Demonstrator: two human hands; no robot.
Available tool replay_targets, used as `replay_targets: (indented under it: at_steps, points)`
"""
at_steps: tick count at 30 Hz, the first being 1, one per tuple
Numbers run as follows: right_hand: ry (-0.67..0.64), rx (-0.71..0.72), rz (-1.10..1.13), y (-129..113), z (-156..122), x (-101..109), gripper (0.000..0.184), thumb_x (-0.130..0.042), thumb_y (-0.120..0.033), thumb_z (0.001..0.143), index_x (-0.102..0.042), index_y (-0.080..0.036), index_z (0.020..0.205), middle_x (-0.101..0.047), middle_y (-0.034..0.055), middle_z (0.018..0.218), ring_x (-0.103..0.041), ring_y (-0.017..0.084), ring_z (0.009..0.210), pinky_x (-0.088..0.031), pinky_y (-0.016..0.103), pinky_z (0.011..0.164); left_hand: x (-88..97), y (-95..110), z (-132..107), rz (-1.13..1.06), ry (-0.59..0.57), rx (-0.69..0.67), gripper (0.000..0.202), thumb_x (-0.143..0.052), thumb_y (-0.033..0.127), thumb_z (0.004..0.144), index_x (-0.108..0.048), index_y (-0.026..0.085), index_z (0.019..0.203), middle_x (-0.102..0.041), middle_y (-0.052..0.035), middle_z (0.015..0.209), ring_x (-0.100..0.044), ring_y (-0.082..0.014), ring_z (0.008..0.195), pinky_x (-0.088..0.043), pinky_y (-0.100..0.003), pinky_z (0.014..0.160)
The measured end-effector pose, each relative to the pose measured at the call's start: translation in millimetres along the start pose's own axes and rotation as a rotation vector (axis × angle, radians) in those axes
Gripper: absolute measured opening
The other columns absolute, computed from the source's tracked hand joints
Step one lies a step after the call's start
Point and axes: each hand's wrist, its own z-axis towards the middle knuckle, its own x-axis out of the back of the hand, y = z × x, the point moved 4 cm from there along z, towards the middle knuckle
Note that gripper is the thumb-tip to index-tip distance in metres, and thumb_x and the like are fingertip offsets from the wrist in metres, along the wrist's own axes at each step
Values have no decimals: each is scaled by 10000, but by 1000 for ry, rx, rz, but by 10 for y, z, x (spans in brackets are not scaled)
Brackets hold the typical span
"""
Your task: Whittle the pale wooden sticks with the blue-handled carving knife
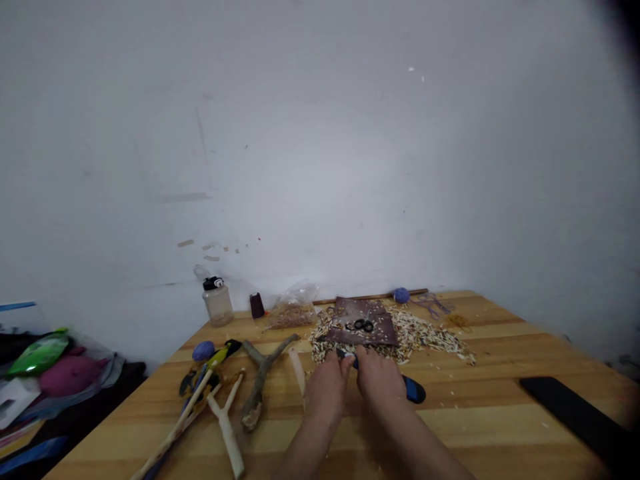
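My left hand and my right hand are close together at the near edge of a pile of wood shavings. Both have curled fingers. A small dark blue and black piece shows between them, gripped by my right hand; its kind is unclear. What my left fingers pinch is hidden. Just right of my right hand, a black-and-blue handle sticks out; I cannot tell whether it joins that piece. Beyond my hands, black-handled scissors rest on dark brown sheets. A pale flat strip lies beside my left hand.
Left of my hands lie a forked branch, a peeled wooden fork and a long peeled stick. Along the wall stand a bottle, a thread spool and a bag of rubber bands. A black slab lies right.
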Motion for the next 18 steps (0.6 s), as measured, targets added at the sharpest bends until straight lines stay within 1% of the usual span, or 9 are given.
replay_targets:
  at_steps: [4,7,9,11,14,16,18]
  points:
    - [-8,-15,10,-43,-11,28,233,-359,-103,879,-562,-186,957,-664,97,866,-661,188,783,-432,268,646,-1,-28,18,7,22,-3,448,-269,502,903,-581,192,985,-717,-140,890,-671,-328,861,-471,-395,689]
    - [3,-35,24,-39,11,28,237,-350,-111,887,-563,-187,959,-659,105,885,-662,196,796,-435,279,656,18,-27,9,-21,30,-22,436,-260,490,912,-581,200,966,-719,-122,891,-671,-305,867,-465,-369,692]
    - [7,-61,39,40,48,21,263,-333,-102,884,-566,-186,972,-662,114,883,-665,210,787,-434,290,643,61,-5,-22,3,36,-20,461,-229,497,917,-581,203,969,-719,-121,878,-673,-294,853,-455,-353,681]
    - [0,-102,65,182,89,11,294,-321,-74,866,-572,-178,979,-673,117,837,-670,214,729,-424,285,603,125,35,-70,50,58,-9,493,-188,507,918,-576,208,979,-718,-122,857,-674,-294,827,-443,-347,664]
    - [5,-157,122,409,129,16,286,-364,-83,839,-580,-194,990,-691,98,799,-668,216,713,-397,270,578,215,126,-144,44,100,-63,476,-173,499,923,-560,224,962,-715,-98,833,-673,-284,809,-423,-324,637]
    - [28,-168,165,495,139,35,253,-382,-146,861,-577,-207,1010,-697,88,805,-663,206,720,-374,256,573,242,170,-174,22,100,-113,430,-202,483,926,-546,227,954,-714,-83,842,-672,-273,811,-407,-307,626]
    - [57,-153,212,509,140,60,241,-369,-239,902,-572,-212,1027,-698,79,821,-655,193,730,-354,243,570,246,176,-182,16,82,-126,370,-248,455,926,-533,224,973,-712,-75,864,-669,-265,819,-395,-297,628]
